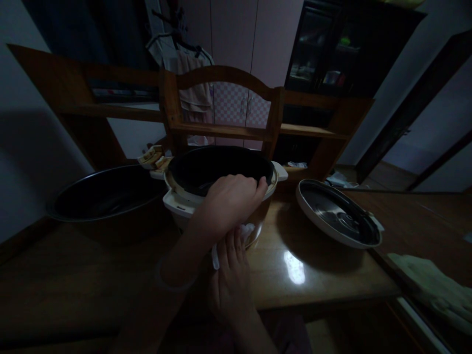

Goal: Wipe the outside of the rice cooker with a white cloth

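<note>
Cooker (191,197) stands upright, mouth up, axis vertical — left hand (234,199) grips its rim (273,183), right hand (233,260) holds tissue (248,230) against its front

Glossy, light-brown wooden tabletop (269,278) with its load, seen from the near side. At centre, upright: a round, white-rimmed electric cooker (179,204) with projecting pale handles. At left, just beside it: a wide, round black pot (99,219), open upward — its base lost in shadow. At right, apart from the cooker: a round, pale-rimmed lid (339,216), metallic inner face upward — its far end at the tabletop's right edge. A bright reflection marks the bare surface between cooker and lid.
</note>
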Tool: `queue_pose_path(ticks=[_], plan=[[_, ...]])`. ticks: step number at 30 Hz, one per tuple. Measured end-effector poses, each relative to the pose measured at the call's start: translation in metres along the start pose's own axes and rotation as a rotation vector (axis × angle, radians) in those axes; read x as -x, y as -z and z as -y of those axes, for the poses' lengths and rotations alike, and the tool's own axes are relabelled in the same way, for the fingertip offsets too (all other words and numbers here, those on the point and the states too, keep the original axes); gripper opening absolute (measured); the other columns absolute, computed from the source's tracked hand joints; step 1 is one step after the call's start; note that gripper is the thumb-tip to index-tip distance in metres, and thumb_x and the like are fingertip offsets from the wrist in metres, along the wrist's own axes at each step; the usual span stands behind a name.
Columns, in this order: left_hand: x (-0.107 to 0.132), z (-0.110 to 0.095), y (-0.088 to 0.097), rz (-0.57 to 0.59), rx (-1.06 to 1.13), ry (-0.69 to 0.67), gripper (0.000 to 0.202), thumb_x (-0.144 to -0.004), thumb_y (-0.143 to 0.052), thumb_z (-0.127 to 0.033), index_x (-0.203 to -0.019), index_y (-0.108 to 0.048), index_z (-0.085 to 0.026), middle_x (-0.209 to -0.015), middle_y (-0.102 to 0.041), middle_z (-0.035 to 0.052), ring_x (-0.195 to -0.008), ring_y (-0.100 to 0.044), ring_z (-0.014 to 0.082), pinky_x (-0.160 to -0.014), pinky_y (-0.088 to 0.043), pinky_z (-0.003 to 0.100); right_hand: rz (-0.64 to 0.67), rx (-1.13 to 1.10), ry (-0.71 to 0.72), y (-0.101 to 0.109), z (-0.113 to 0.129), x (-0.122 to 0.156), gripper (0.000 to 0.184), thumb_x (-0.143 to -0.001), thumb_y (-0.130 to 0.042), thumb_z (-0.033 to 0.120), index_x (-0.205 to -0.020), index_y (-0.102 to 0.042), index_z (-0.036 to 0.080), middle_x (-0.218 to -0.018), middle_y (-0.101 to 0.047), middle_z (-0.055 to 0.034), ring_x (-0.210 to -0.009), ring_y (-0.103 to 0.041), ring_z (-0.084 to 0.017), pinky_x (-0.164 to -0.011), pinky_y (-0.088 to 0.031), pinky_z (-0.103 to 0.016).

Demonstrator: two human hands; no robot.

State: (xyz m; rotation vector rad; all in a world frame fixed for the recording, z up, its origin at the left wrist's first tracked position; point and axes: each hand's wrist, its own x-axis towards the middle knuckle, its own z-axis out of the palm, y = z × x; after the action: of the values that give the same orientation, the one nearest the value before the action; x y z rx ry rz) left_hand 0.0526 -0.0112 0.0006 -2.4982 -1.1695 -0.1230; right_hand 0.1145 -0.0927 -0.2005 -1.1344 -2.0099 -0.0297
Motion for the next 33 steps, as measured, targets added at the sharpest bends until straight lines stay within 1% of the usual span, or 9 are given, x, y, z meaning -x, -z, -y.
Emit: queue_pose_path(ticks=[4, 7, 11, 16, 21, 24, 28, 30, 33], plan=[[0.001, 0.0, 0.001, -0.007, -0.003, -0.017, 0.04, -0.104, -0.038, -0.013, -0.139, -0.058, -0.012, -0.101, -0.077, 0.015, -0.085, -0.075, 0.0277, -0.07, -0.056, 0.037, -0.001, -0.004, 0.0, -0.002, -0.002, 0.006, 0.091, -0.085, -0.041, 0.008, -0.166, 0.001, 0.014, -0.174, -0.005, -0.0113, -0.16, 0.006, -0.032, -0.124, -0.031, -0.065], [0.0, 0.001, 0.0, -0.011, -0.012, -0.023, 0.04, -0.104, -0.037, -0.013, -0.138, -0.059, -0.012, -0.101, -0.077, 0.0151, -0.084, -0.075, 0.0275, -0.068, -0.056, 0.036, 0.022, -0.034, -0.031, -0.005, -0.002, 0.013, 0.09, -0.086, -0.041, 0.006, -0.166, 0.001, 0.014, -0.174, 0.0, -0.0115, -0.159, 0.005, -0.033, -0.124, -0.032, -0.064], [0.001, 0.001, -0.002, -0.029, -0.041, -0.034, 0.041, -0.104, -0.036, -0.014, -0.139, -0.058, -0.012, -0.096, -0.077, 0.0141, -0.08, -0.075, 0.028, -0.065, -0.055, 0.036, 0.068, -0.094, -0.116, -0.009, 0.002, 0.022, 0.091, -0.088, -0.04, 0.005, -0.166, 0.007, 0.016, -0.174, 0.003, -0.011, -0.159, 0.003, -0.035, -0.123, -0.032, -0.065], [0.001, 0.001, -0.002, -0.034, -0.044, -0.044, 0.042, -0.104, -0.034, -0.013, -0.138, -0.058, -0.011, -0.099, -0.077, 0.0151, -0.08, -0.074, 0.029, -0.064, -0.055, 0.037, 0.05, -0.169, -0.259, -0.014, 0.011, 0.032, 0.088, -0.09, -0.033, 0.002, -0.166, 0.008, 0.022, -0.174, 0.011, -0.0056, -0.159, 0.007, -0.034, -0.125, -0.028, -0.065], [0.001, 0.002, -0.002, -0.041, -0.043, -0.052, 0.042, -0.102, -0.037, -0.012, -0.139, -0.057, -0.011, -0.098, -0.077, 0.0148, -0.08, -0.075, 0.0281, -0.064, -0.056, 0.036, -0.03, -0.444, -0.522, -0.017, 0.016, 0.035, 0.067, -0.106, -0.025, 0.02, -0.166, 0.003, 0.024, -0.175, 0.009, -0.0026, -0.16, 0.008, -0.028, -0.129, -0.015, -0.061], [0.002, 0.001, -0.003, -0.051, -0.046, -0.052, 0.04, -0.102, -0.039, -0.011, -0.137, -0.058, -0.01, -0.098, -0.077, 0.0143, -0.08, -0.075, 0.0286, -0.063, -0.056, 0.037, -0.08, -0.529, -0.625, -0.018, 0.016, 0.034, 0.061, -0.11, -0.022, 0.033, -0.166, 0.0, 0.026, -0.174, 0.012, 0.001, -0.16, 0.008, -0.025, -0.13, -0.013, -0.058], [0.002, 0.001, -0.002, -0.073, -0.031, -0.046, 0.037, -0.103, -0.041, -0.013, -0.133, -0.061, -0.011, -0.093, -0.077, 0.0126, -0.077, -0.075, 0.0278, -0.062, -0.056, 0.036, -0.106, -0.613, -0.683, -0.014, 0.014, 0.032, 0.063, -0.11, -0.024, 0.043, -0.166, 0.003, 0.031, -0.173, 0.013, 0.0047, -0.16, 0.005, -0.021, -0.131, -0.014, -0.052], [0.002, 0.001, -0.002, -0.071, -0.024, -0.033, 0.037, -0.104, -0.038, -0.015, -0.133, -0.061, -0.011, -0.091, -0.077, 0.012, -0.076, -0.075, 0.0289, -0.061, -0.056, 0.037, -0.107, -0.638, -0.715, -0.008, 0.012, 0.028, 0.067, -0.109, -0.028, 0.046, -0.166, 0.004, 0.03, -0.173, 0.013, 0.0043, -0.16, 0.007, -0.02, -0.131, -0.009, -0.051], [0.002, 0.001, -0.001, -0.057, -0.016, -0.02, 0.04, -0.106, -0.036, -0.016, -0.137, -0.059, -0.012, -0.093, -0.077, 0.0131, -0.079, -0.076, 0.0297, -0.062, -0.057, 0.038, -0.115, -0.669, -0.767, 0.003, 0.006, 0.018, 0.072, -0.107, -0.034, 0.052, -0.166, -0.002, 0.027, -0.174, 0.012, 0.0025, -0.16, 0.01, -0.019, -0.131, 0.0, -0.049]])
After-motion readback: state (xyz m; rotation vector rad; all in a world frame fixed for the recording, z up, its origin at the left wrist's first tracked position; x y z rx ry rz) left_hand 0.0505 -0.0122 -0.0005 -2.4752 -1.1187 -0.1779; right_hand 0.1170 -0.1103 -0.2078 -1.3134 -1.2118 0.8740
